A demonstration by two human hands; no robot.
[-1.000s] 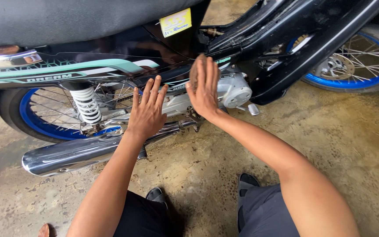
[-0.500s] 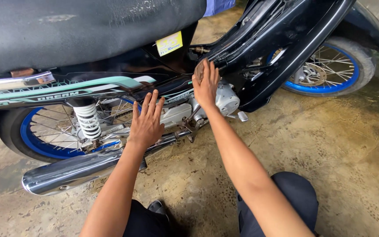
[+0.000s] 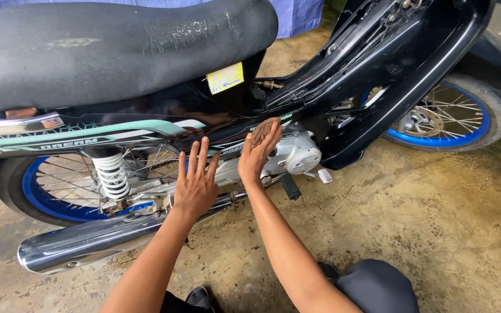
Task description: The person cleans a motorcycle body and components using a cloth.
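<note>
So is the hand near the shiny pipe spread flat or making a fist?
Spread flat. The left hand has its fingers straight and fanned apart, above the chrome exhaust pipe.

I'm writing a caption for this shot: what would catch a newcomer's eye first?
Two bare hands pressed against a motorcycle's side: the left hand, fingers spread, sits flat above the chrome exhaust pipe; the right hand holds a brown scrubbing pad against the dark side panel. Bright blue wheel rims stand out against the stained concrete floor.
</note>
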